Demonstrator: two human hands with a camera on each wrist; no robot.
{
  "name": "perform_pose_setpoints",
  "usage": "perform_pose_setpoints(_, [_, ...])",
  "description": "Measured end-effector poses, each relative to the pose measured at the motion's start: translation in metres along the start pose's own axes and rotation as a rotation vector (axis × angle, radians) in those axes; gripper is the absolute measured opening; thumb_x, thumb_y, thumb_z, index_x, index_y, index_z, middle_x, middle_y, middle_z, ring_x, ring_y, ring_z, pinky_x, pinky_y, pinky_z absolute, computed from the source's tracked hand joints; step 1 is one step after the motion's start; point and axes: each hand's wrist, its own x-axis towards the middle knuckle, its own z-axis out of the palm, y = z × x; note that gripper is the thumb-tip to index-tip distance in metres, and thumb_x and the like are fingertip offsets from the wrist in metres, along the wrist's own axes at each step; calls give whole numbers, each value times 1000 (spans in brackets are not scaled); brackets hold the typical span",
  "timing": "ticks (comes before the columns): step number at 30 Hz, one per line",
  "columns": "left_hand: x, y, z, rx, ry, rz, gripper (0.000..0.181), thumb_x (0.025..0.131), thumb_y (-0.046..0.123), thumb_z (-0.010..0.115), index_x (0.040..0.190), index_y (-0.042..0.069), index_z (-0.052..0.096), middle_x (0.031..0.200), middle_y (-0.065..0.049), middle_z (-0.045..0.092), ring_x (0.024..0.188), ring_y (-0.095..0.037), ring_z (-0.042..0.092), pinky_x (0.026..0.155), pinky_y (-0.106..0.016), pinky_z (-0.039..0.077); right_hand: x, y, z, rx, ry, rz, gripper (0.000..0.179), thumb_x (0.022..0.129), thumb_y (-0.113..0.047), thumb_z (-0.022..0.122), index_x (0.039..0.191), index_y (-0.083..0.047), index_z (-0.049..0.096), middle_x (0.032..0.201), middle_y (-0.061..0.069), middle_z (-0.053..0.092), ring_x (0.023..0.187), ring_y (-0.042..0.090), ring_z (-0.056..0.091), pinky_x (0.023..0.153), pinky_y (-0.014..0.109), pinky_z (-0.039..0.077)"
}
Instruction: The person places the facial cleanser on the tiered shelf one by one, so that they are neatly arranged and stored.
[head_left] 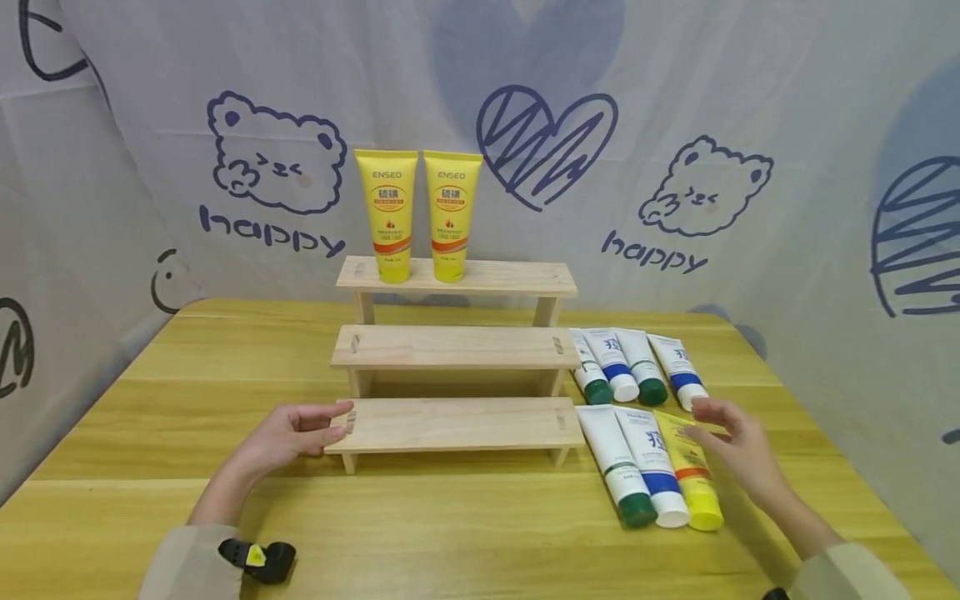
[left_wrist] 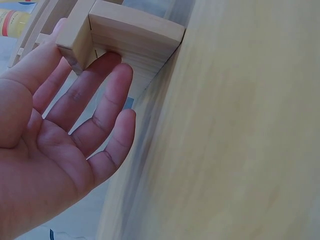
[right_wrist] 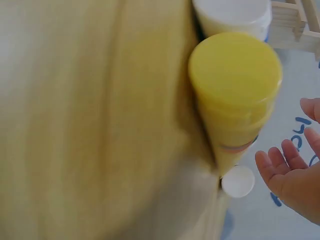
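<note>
Left hand [head_left: 281, 433] is pinching a tiered wooden stand [head_left: 453, 423], two ENSEO tubes [head_left: 391, 221] placed atop; right hand [head_left: 742, 454], fingers loose, is hovering by a yellow tube [head_left: 692, 477] lying unshelved on the table [head_left: 450, 533] with six white tubes [head_left: 617, 462].

The rack [head_left: 457, 423] stands right of the left hand [head_left: 281, 433], two tubes [head_left: 390, 212] atop; seven more tubes [head_left: 618, 462] lie left of the right hand [head_left: 738, 454].

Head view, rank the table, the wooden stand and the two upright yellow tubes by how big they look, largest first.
1. Table
2. Wooden stand
3. Left yellow tube and right yellow tube: too alike to rank.
</note>
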Motion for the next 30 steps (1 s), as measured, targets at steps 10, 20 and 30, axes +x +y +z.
perform_pose_setpoints(10, [1, -1, 0, -11, -2, 1, 51, 86, 23, 61, 127, -3, 47, 131, -24, 39, 109, -33, 42, 67, -32, 48, -17, -23, -6, -203, -133, 118, 41, 83, -13, 65, 113, 12, 50, 108, 30, 53, 97, 39, 49, 77, 40, 46])
perform_pose_setpoints(20, [0, -3, 0, -14, 1, -3, 51, 85, 24, 62, 127, -2, 47, 130, -25, 40, 101, -26, 47, 66, -33, 49, -18, -19, -8, -190, -256, 172, 41, 84, -20, 63, 114, 7, 53, 115, 30, 50, 97, 41, 51, 79, 50, 42])
perform_pose_setpoints(30, [0, -1, 0, -25, -1, -4, 51, 85, 23, 62, 127, -3, 47, 131, -25, 40, 98, -22, 48, 65, -32, 48, -14, -24, -10, -191, -368, 246, 50, 84, -27, 62, 120, 6, 51, 120, 33, 44, 99, 41, 48, 71, 43, 47])
